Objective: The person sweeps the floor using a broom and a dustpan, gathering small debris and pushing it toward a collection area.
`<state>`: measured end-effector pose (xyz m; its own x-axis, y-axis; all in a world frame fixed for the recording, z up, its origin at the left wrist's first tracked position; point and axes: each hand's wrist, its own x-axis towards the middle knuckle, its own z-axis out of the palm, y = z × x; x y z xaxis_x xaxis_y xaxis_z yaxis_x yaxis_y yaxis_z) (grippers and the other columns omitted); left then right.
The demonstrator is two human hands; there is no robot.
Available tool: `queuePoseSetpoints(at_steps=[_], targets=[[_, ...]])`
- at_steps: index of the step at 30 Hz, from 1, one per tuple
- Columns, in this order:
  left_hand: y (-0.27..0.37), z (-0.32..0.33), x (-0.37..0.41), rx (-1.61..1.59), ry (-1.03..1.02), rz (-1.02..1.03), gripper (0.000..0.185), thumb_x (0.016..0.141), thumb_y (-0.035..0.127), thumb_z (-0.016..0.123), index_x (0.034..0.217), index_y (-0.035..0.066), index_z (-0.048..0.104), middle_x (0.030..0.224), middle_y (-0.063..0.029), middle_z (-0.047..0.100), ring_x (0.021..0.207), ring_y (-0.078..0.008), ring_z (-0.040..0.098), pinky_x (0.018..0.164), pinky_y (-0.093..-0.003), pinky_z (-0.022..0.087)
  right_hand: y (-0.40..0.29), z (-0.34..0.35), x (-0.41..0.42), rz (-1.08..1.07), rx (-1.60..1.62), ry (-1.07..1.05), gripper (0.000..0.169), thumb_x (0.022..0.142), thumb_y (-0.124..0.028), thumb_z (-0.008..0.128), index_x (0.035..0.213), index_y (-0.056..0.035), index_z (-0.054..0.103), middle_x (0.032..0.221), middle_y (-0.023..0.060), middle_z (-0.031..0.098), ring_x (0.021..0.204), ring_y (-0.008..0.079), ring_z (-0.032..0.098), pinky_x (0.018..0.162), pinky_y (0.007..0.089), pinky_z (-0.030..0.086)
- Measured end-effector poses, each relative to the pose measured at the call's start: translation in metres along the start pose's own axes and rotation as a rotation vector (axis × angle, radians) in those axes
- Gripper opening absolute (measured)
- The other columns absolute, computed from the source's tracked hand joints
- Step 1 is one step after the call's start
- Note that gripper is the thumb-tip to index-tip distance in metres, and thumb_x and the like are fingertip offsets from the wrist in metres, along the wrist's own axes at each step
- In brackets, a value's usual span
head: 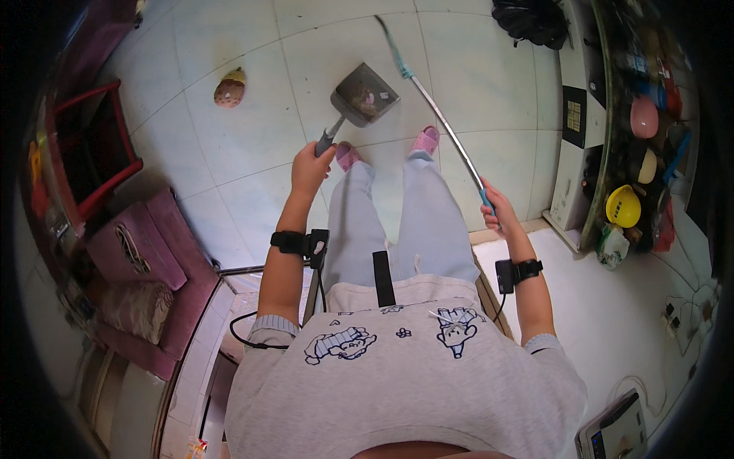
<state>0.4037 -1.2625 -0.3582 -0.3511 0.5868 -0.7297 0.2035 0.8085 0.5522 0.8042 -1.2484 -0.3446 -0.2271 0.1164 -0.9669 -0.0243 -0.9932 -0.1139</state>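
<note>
My left hand (311, 168) is closed round the dark grey handle of a dustpan (365, 96), whose pan holds brownish debris and a few light scraps. In my right hand (498, 207) is the blue grip of a broom (446, 123) with a shiny metal stick and a teal head. The broom slants up and left, and its head lies on the tiled floor just right of the dustpan, apart from it. Both my feet, in pink slippers (425, 139), stand below the dustpan.
A brown and yellow plush-like object (230, 88) lies on the floor tiles (241, 149). At left are a purple sofa (192, 287) and a red-framed piece of furniture (109, 189). A black bag (530, 22) lies upper right, near a cluttered shelf with a yellow helmet (623, 206).
</note>
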Motion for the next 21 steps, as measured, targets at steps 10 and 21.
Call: queuePoseSetpoints(at_steps=[10,21], targets=[[0.0,-0.001,0.0,-0.003,0.019,0.015,0.027,0.073,0.028,0.06,0.069,0.002,0.052,0.053,-0.0015,0.048,0.045,-0.0082,0.048,0.04,-0.0224,0.04,-0.023,0.018,0.069,-0.095,0.083,0.112,0.04,0.089,-0.031,0.039,0.128,-0.0309,0.031,0.058,-0.0022,0.036,0.039,0.0046,0.025,0.033,0.0175,0.024],[-0.013,-0.004,-0.003,-0.029,0.008,0.008,0.026,0.074,0.027,0.06,0.068,0.002,0.052,0.052,-0.0011,0.047,0.044,-0.0076,0.048,0.039,-0.0218,0.039,-0.003,0.024,-0.011,0.087,0.011,-0.074,0.041,0.089,-0.026,0.039,0.129,-0.0237,0.033,0.055,-0.0037,0.036,0.036,0.0015,0.022,0.03,0.0148,0.02]])
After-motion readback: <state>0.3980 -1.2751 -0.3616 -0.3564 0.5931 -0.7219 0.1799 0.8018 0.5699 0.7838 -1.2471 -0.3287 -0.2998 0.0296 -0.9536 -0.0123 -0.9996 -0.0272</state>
